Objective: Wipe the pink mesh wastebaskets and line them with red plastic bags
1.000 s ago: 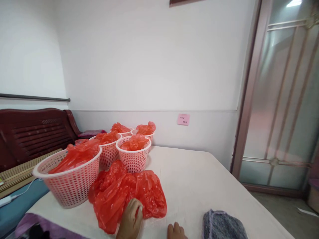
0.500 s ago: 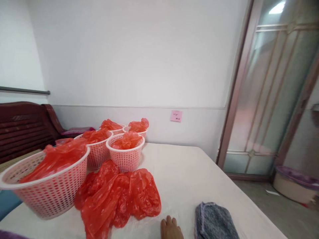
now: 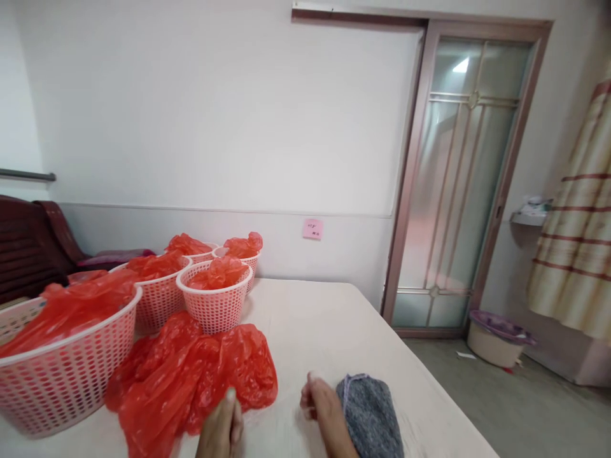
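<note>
My left hand (image 3: 220, 427) is at the bottom of the view, by the near edge of a crumpled heap of red plastic bags (image 3: 205, 366). Its fingers are curled in with the thumb up, and nothing shows in it. Over the white table (image 3: 305, 324), my right hand (image 3: 321, 404) is closed too, with no object visible in its fingers. Just right of that hand lies a folded dark grey cloth (image 3: 372, 413) with a pale purple edge. The right forearm overlaps the cloth's left side.
Several pink plastic baskets, such as the near one (image 3: 90, 375) and a smaller one (image 3: 214, 305), stand at the left with red bags in them. A pink note (image 3: 312, 229) is on the wall. Beyond the table's right edge are a sliding glass door (image 3: 458, 191) and a lined bin (image 3: 494, 340).
The view has swung right, showing more of the door and a curtain. My left hand has come into view. The hand beside the cloth lay with fingers stretched; now it is raised further in and closed.
</note>
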A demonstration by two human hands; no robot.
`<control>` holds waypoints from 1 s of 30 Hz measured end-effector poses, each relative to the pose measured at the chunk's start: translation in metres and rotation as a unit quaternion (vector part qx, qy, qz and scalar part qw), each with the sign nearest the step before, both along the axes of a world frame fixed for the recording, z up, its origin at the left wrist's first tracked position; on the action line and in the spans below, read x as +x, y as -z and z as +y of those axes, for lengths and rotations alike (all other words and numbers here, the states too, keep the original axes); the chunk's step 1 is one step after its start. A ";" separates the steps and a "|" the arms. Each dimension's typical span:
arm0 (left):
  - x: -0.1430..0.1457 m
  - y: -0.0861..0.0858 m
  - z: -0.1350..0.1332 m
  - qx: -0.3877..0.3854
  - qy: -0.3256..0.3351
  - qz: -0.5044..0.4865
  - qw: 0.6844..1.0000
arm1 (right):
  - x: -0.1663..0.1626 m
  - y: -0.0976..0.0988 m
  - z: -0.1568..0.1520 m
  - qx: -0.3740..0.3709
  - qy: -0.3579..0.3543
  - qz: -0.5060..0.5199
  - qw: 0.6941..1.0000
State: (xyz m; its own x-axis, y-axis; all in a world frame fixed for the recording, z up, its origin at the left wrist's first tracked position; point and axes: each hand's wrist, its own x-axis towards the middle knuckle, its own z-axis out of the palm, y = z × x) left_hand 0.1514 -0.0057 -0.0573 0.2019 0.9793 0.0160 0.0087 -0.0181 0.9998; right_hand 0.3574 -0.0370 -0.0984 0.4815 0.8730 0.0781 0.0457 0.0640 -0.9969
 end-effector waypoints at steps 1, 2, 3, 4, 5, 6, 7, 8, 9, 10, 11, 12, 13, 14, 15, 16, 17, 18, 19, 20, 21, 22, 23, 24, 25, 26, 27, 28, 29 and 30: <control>0.002 -0.021 0.003 0.002 0.004 -0.023 1.000 | 0.002 -0.028 -0.005 0.029 -0.002 0.062 0.998; 0.005 -0.044 0.004 -0.012 0.032 -0.088 0.995 | 0.002 -0.057 -0.009 0.058 -0.008 0.114 0.992; 0.006 -0.067 0.005 -0.024 0.059 -0.135 0.989 | 0.003 -0.086 -0.014 0.096 -0.023 0.156 0.983; 0.008 -0.090 0.004 -0.024 0.073 -0.165 0.983 | 0.002 -0.112 -0.019 0.136 -0.034 0.188 0.972; 0.009 -0.111 0.003 -0.019 0.092 -0.181 0.979 | 0.002 -0.136 -0.024 0.166 -0.042 0.209 0.963; 0.009 -0.130 0.000 -0.017 0.106 -0.185 0.977 | 0.001 -0.157 -0.028 0.194 -0.045 0.221 0.955; 0.010 -0.146 -0.003 -0.016 0.116 -0.179 0.977 | -0.001 -0.174 -0.031 0.208 -0.055 0.218 0.952; 0.011 -0.157 -0.006 -0.014 0.125 -0.167 0.978 | -0.002 -0.188 -0.034 0.216 -0.060 0.212 0.951; 0.011 -0.166 -0.008 -0.012 0.131 -0.154 0.979 | -0.004 -0.198 -0.036 0.218 -0.065 0.204 0.952; 0.012 -0.170 -0.011 -0.010 0.135 -0.141 0.981 | -0.007 -0.205 -0.038 0.216 -0.068 0.195 0.954; 0.013 -0.172 -0.013 -0.009 0.138 -0.130 0.982 | -0.009 -0.210 -0.039 0.212 -0.069 0.188 0.957; 0.013 -0.173 -0.015 -0.009 0.139 -0.123 0.983 | -0.011 -0.212 -0.040 0.208 -0.070 0.183 0.958; 0.013 -0.171 -0.017 -0.010 0.139 -0.119 0.983 | -0.013 -0.212 -0.040 0.203 -0.071 0.179 0.960; 0.013 -0.170 -0.019 -0.012 0.138 -0.118 0.983 | -0.015 -0.212 -0.041 0.199 -0.072 0.176 0.961; 0.012 -0.169 -0.020 -0.014 0.136 -0.118 0.984 | -0.017 -0.211 -0.042 0.197 -0.072 0.173 0.962; 0.011 -0.168 -0.021 -0.016 0.135 -0.119 0.984 | -0.018 -0.211 -0.044 0.195 -0.073 0.168 0.963; 0.009 -0.167 -0.023 -0.016 0.133 -0.120 0.984 | -0.020 -0.211 -0.045 0.194 -0.075 0.162 0.964; 0.008 -0.167 -0.024 -0.014 0.129 -0.120 0.984 | -0.021 -0.212 -0.047 0.195 -0.076 0.156 0.965; 0.006 -0.167 -0.025 -0.012 0.127 -0.120 0.985 | -0.022 -0.214 -0.050 0.197 -0.077 0.148 0.966; 0.004 -0.168 -0.026 -0.010 0.125 -0.120 0.985 | -0.024 -0.216 -0.052 0.199 -0.078 0.141 0.967; 0.003 -0.168 -0.027 -0.009 0.123 -0.120 0.985 | -0.025 -0.219 -0.054 0.203 -0.079 0.134 0.967; 0.002 -0.169 -0.028 -0.007 0.121 -0.120 0.985 | -0.026 -0.222 -0.057 0.208 -0.080 0.127 0.967; 0.001 -0.169 -0.029 -0.005 0.120 -0.121 0.985 | -0.028 -0.224 -0.060 0.212 -0.081 0.122 0.966; 0.000 -0.169 -0.030 -0.003 0.119 -0.123 0.985 | -0.029 -0.226 -0.062 0.216 -0.083 0.116 0.966; -0.001 -0.169 -0.031 -0.001 0.118 -0.125 0.985 | -0.030 -0.228 -0.065 0.219 -0.085 0.112 0.966; -0.002 -0.169 -0.032 0.000 0.117 -0.126 0.985 | -0.031 -0.229 -0.067 0.221 -0.087 0.108 0.965; -0.003 -0.170 -0.034 0.001 0.115 -0.126 0.985 | -0.031 -0.229 -0.070 0.222 -0.088 0.106 0.965; -0.003 -0.170 -0.036 0.002 0.114 -0.124 0.986 | -0.031 -0.229 -0.072 0.222 -0.088 0.106 0.965; -0.004 -0.171 -0.037 0.002 0.112 -0.122 0.986 | -0.031 -0.230 -0.074 0.220 -0.089 0.108 0.965; -0.006 -0.172 -0.039 0.003 0.109 -0.120 0.987 | -0.031 -0.230 -0.076 0.218 -0.090 0.112 0.965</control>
State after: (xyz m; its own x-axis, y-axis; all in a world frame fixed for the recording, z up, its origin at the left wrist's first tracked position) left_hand 0.1458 -0.0448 0.1146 0.3983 0.9123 0.0948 -0.2329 0.0006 0.9725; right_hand 0.3259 -0.1127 0.1314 0.3731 0.8517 0.3681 -0.2179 0.4661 -0.8575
